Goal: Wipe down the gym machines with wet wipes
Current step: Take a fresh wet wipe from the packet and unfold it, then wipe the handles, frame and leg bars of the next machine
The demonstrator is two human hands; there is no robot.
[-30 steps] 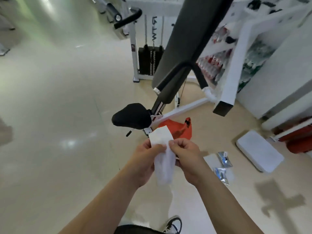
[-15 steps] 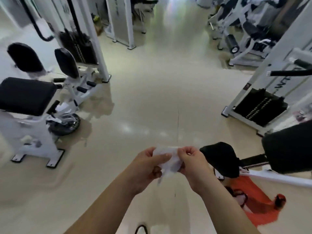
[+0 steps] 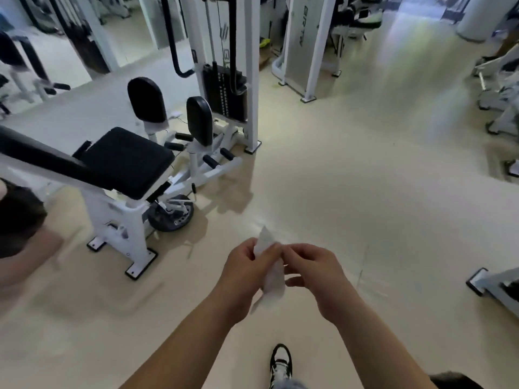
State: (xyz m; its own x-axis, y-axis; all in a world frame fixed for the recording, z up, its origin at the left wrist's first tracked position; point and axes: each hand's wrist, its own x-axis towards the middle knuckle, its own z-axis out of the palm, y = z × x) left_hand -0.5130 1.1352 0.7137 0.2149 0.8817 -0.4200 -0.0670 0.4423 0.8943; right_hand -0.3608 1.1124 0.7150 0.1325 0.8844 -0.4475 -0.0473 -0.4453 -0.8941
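The wet wipe (image 3: 273,286) hangs in mid-air at near centre, above the floor (image 3: 351,192), between both hands. The left hand (image 3: 245,272) grips its middle with curled fingers. The right hand (image 3: 316,275) pinches its upper edge. The wipe is judged light, limp and damp, so it will probably sag and cling to itself. Take hold at opposite edges and pull flat. The nearest machine (image 3: 112,211) stands to the left, well apart from the hands. Its black seat pad (image 3: 126,161) looks like a suitable surface to wipe.

Bright, even light glares off the floor (image 3: 351,169); edges bow and blur, perhaps from motion.
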